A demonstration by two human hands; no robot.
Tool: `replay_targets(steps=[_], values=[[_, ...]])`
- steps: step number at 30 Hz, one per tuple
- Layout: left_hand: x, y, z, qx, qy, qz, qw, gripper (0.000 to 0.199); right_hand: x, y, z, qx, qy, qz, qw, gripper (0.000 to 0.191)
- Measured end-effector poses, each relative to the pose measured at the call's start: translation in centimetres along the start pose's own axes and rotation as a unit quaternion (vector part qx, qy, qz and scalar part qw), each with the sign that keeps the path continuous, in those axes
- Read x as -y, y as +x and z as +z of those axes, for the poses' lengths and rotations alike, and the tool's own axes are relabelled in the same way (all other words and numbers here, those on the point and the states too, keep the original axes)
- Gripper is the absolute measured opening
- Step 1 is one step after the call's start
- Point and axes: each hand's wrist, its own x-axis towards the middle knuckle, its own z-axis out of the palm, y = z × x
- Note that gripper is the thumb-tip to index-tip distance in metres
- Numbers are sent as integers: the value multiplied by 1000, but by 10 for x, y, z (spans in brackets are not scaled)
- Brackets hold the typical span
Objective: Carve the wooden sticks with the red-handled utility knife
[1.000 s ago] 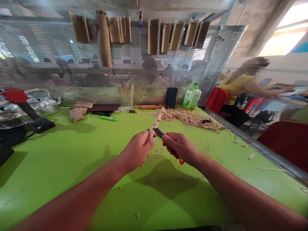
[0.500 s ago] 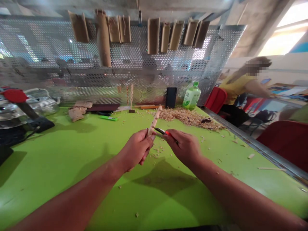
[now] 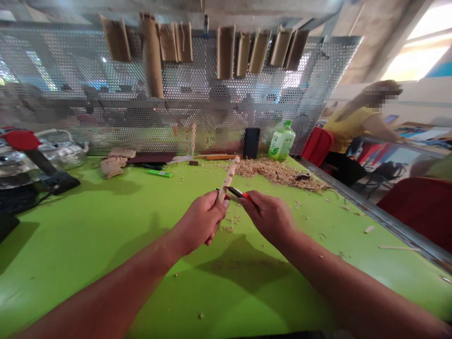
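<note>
Over the middle of the green table, my left hand (image 3: 205, 217) is closed round the lower end of a pale wooden stick (image 3: 230, 175). The stick leans up and away to the right, with notches cut along its length. My right hand (image 3: 271, 214) grips a carving knife (image 3: 237, 192) with a red and black handle. Its dark blade points left and meets the stick just above my left thumb. My palm and fingers hide most of the handle. Small wood chips (image 3: 231, 221) lie on the table beneath my hands.
A heap of shavings (image 3: 278, 172) lies at the back right, near a green bottle (image 3: 281, 141) and a dark phone (image 3: 251, 143). Metal kettles (image 3: 60, 149) stand at left. A green box cutter (image 3: 159, 173) lies at the back. A person (image 3: 356, 125) sits at right.
The stick and both hands have shifted very slightly. The knife blade stays against the stick at nearly the same spot.
</note>
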Motion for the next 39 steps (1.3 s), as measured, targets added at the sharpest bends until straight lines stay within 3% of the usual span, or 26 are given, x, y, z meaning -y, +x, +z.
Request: replay_targets(steps=[13, 25, 27, 32, 36, 39], values=[[-2, 3, -2, -37, 175, 66, 982, 18, -5, 6, -3, 134, 204, 62, 968, 45], [1, 4, -6, -18, 186, 95, 978, 21, -2, 9, -10, 239, 363, 147, 889, 44], [3, 5, -7, -10, 162, 90, 983, 24, -2, 8, -10, 213, 371, 137, 893, 45], [12, 13, -11, -17, 54, 92, 994, 28, 3, 3, -9, 78, 321, 53, 942, 44], [13, 17, -13, -32, 13, 93, 995, 24, 2, 0, -8, 59, 289, 20, 955, 37], [10, 15, -13, -25, -10, 70, 997, 27, 2, -2, -9, 72, 250, 12, 965, 44]])
